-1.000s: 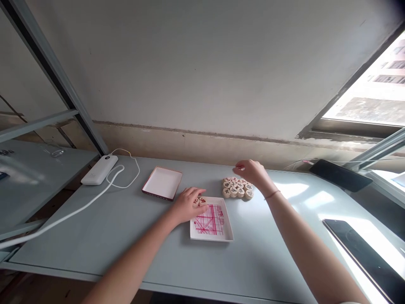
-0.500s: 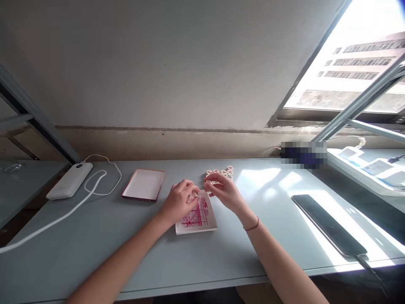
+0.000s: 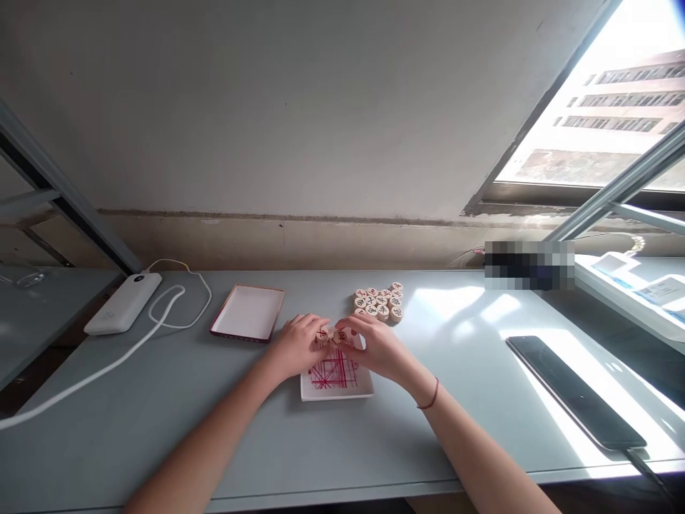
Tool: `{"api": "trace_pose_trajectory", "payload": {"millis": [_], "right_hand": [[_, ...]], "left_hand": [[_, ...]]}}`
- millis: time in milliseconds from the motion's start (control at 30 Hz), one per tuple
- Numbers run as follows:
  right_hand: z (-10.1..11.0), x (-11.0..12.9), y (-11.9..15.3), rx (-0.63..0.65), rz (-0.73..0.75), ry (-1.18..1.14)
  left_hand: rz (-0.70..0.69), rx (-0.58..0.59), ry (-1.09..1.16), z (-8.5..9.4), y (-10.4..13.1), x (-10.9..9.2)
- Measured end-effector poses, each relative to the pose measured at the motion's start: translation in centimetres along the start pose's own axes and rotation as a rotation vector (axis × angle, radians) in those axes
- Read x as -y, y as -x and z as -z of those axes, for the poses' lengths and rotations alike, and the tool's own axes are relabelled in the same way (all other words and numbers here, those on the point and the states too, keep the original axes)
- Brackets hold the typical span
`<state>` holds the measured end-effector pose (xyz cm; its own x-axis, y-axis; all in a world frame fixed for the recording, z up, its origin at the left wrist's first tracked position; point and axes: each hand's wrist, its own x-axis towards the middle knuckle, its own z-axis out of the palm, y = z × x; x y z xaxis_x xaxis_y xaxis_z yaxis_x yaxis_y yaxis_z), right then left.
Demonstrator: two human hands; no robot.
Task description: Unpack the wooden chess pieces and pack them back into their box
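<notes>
My left hand (image 3: 295,345) is closed around a round wooden Chinese chess piece (image 3: 322,333) over the far left part of a shallow white box (image 3: 336,395). Pink lines are scribbled across the bottom of this box. Beside it, my right hand (image 3: 381,347) pinches another Chinese chess piece (image 3: 341,335) between thumb and fingers. The two pieces are close together at the far side of the box. Just beyond my right hand, a cluster of several Chinese chess pieces (image 3: 382,312) stands on the table, some with red and some with dark characters.
A box lid (image 3: 248,312) lies with its white inside up at left. Farther left are a white power bank (image 3: 124,305) and a white cable (image 3: 96,378). A dark phone (image 3: 575,391) lies at right, near the table's front edge. A power strip (image 3: 636,285) is at far right.
My right hand has come left and down, and now holds a piece close to my left hand. The piece cluster behind it shows more fully. The view has shifted slightly.
</notes>
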<state>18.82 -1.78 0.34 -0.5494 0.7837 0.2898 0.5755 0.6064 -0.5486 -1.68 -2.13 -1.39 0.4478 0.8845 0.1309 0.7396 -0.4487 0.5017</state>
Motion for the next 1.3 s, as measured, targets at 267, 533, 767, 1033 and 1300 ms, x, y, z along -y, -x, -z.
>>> {"api": "trace_pose_trajectory", "payload": {"millis": [267, 533, 767, 1033, 1300], "right_hand": [[-1.3, 0.6, -0.2, 0.039, 0.026, 0.262], [3.4, -3.9, -1.9, -0.217, -0.304, 0.173], [7.7, -10.4, -6.1, -0.033, -0.88, 0.504], [7.9, -9.3, -7.4, 0.035, -0.881, 0.568], [3.2, 0.8, -1.1, 0.091, -0.241, -0.23]], "left_hand": [[0.026, 0.024, 0.01, -0.3, 0.0, -0.3], [0.066, 0.063, -0.027, 0.1, 0.1, -1.3], [0.065, 0.054, -0.057, -0.4, -0.1, -2.1], [0.068, 0.022, -0.066, 0.0, 0.4, -1.5], [-0.114, -0.223, 0.123, -0.4, 0.4, -2.8]]}}
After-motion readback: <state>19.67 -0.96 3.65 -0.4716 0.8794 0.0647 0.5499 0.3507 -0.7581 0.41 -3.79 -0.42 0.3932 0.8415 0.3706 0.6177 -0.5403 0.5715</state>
